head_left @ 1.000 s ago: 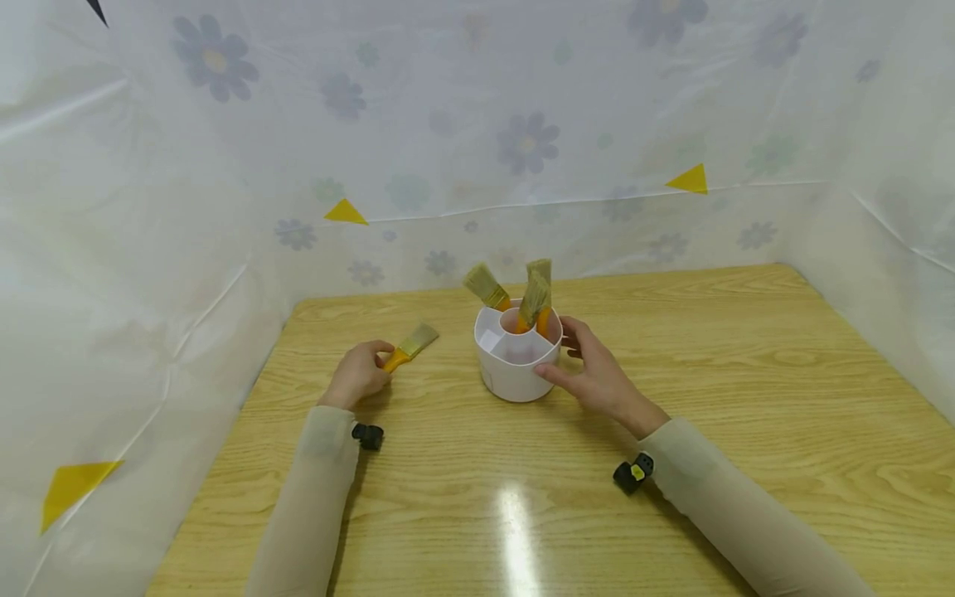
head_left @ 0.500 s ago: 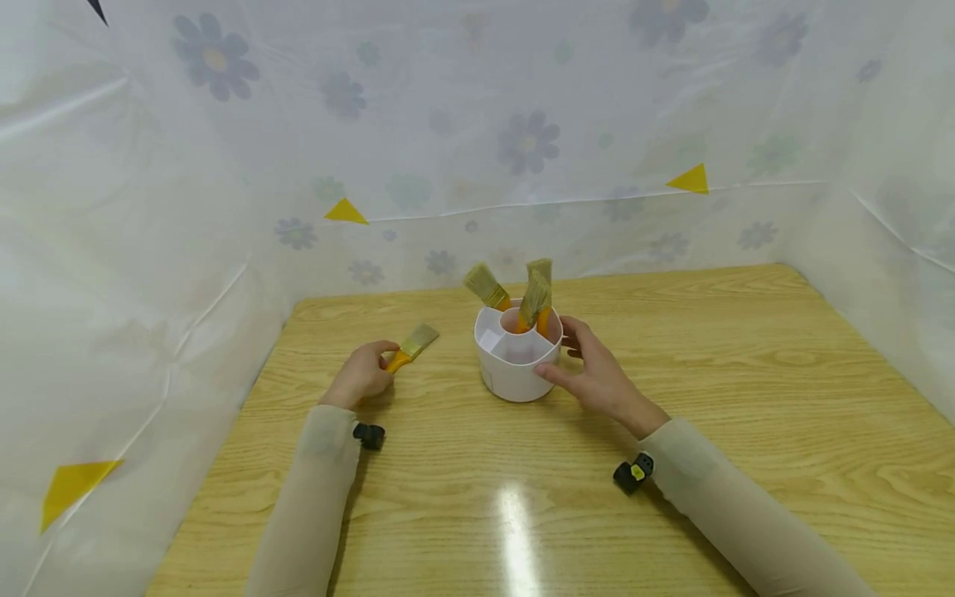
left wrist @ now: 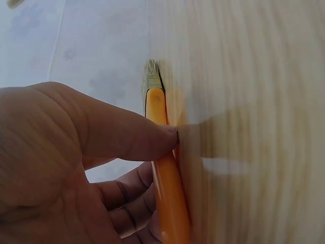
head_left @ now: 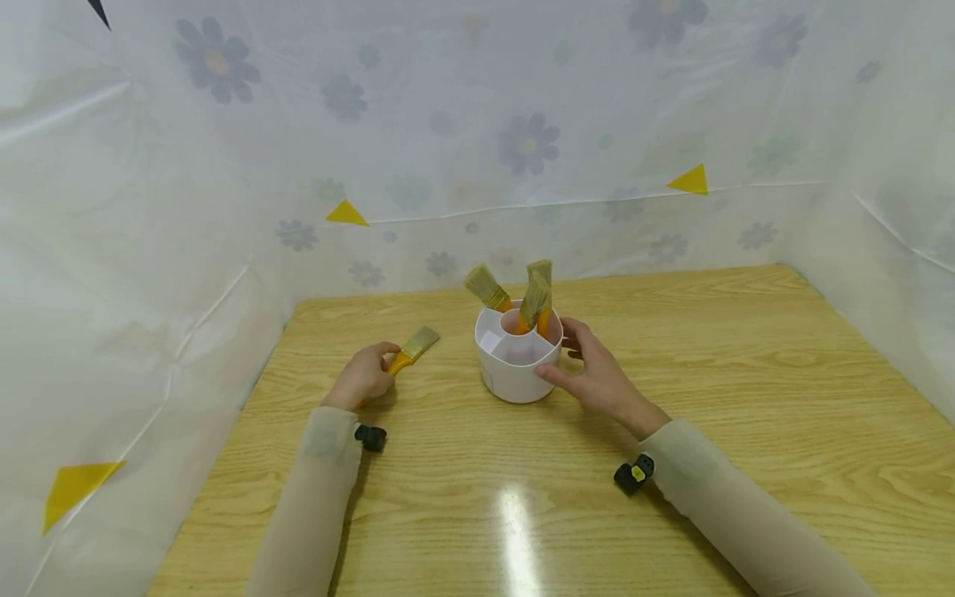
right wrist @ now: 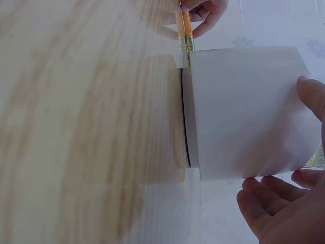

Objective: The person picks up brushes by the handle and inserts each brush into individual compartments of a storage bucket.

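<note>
On the table at left lies a flat paintbrush (head_left: 419, 343) with pale bristles and an orange handle. My left hand (head_left: 361, 375) pinches that handle (left wrist: 167, 193) between thumb and fingers, low against the wood. A white round divided organizer (head_left: 511, 377) stands upright on the table, to the right of the brush. Three more paintbrushes (head_left: 487, 286) stick out of it, bristles up, towards its back and right. My right hand (head_left: 600, 377) grips the organizer's right side, thumb at the front and fingers behind. In the right wrist view its fingertips touch the smooth white wall (right wrist: 249, 112).
The wood-grain table (head_left: 746, 373) reaches back to a flowered plastic sheet (head_left: 448, 124). Similar sheeting closes off both sides. Yellow triangles (head_left: 690, 179) mark the sheets. Black wrist cameras (head_left: 634, 474) sit near both sleeve cuffs.
The left hand and its paintbrush have shifted very slightly to the right. The right hand and the organizer hold the same place.
</note>
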`<action>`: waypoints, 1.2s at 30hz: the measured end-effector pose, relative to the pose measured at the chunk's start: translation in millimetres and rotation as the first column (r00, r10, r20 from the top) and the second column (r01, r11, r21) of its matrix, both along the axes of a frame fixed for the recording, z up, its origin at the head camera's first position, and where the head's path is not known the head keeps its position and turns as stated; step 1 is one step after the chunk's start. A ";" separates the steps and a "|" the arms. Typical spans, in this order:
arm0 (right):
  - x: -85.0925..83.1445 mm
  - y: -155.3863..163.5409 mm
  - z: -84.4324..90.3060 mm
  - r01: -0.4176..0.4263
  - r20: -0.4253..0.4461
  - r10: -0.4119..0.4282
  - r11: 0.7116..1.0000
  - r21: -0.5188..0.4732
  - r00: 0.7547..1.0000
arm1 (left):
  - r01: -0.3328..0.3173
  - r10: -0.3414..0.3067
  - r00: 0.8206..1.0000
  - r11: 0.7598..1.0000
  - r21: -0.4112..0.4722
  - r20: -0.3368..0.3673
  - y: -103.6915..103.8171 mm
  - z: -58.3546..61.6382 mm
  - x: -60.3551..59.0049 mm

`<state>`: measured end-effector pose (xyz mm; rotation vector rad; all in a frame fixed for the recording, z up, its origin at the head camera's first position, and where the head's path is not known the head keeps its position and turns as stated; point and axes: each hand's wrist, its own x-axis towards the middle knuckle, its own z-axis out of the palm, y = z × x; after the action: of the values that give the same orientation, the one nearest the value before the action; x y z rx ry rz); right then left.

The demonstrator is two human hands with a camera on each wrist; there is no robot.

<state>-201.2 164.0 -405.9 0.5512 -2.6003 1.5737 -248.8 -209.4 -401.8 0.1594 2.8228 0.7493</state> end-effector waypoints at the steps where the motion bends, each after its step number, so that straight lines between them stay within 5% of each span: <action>1: 0.2 0.0 0.1 0.000 0.001 0.000 1.000 0.000 1.000 | 0.000 0.000 1.000 1.000 -0.002 0.003 0.1 -0.2 -0.1; 36: -1.3 -0.3 -1.2 0.002 -0.011 -0.002 1.000 0.002 1.000 | 0.026 -0.026 1.000 1.000 -0.015 0.014 0.7 2.0 2.4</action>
<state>-202.6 163.7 -407.2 0.5562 -2.5937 1.5630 -246.4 -208.6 -399.8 0.1879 2.8072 0.7211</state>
